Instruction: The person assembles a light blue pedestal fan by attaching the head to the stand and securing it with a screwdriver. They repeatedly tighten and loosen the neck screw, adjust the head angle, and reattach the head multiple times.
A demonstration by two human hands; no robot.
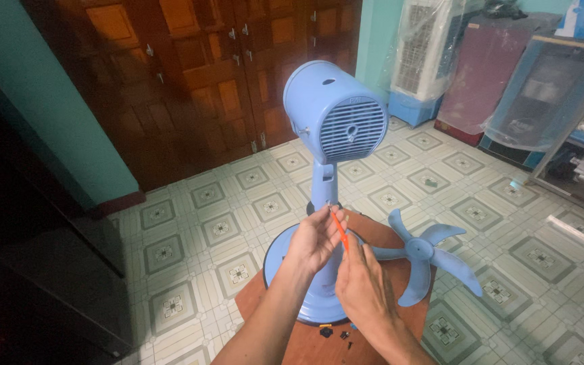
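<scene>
Looking down from the head view, you see your left hand (pixel 313 238) raised against the blue fan stand (pixel 324 196), its fingers pinched closed on something too small to identify at the neck of the column. Your right hand (pixel 366 287) sits just below and to the right, closed around an orange screwdriver (pixel 339 231) whose tip angles up toward the left fingertips. The stand rises from a round blue base (pixel 285 263) resting on a brown wooden surface (pixel 305 341), and it carries the blue motor housing (pixel 336 111) with its vented face turned toward you. A detached blue fan blade (pixel 424 253) lies on the surface to the right, just beside your right hand. Small dark screws (pixel 332 332) lie near the surface's front edge.
</scene>
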